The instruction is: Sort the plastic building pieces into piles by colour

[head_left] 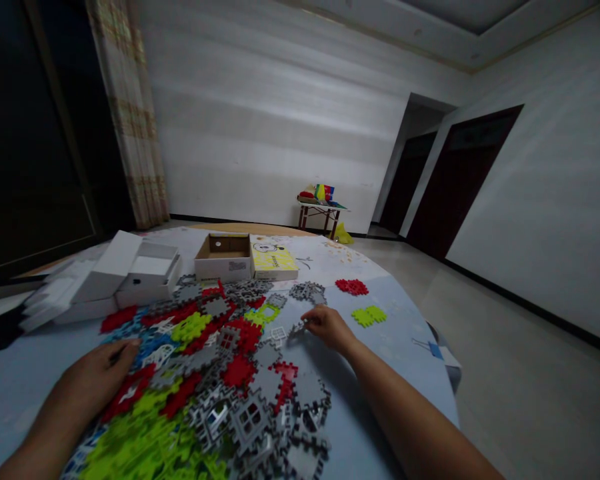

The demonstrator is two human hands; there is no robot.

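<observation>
My right hand (327,327) is closed in a pinch on a small grey toothed building piece (296,329), held just above the right edge of a pile. My left hand (93,379) lies at the pile's left edge with its fingers curled together; what they hold, if anything, is hidden. Beside it are blue pieces (153,353) and a red piece (130,393). The pile mixes interlocking toothed plates: lime green pieces (140,443) at the front, grey pieces (253,420) at the front right, and red plates (239,371) in the middle.
Apart from the pile lie grey pieces (309,292), a red group (351,287) and a lime green group (369,315). Behind stand an open box (223,267), a yellow-and-white lid (275,262) and white boxes (147,273). A blue clip (435,350) grips the tablecloth's right edge.
</observation>
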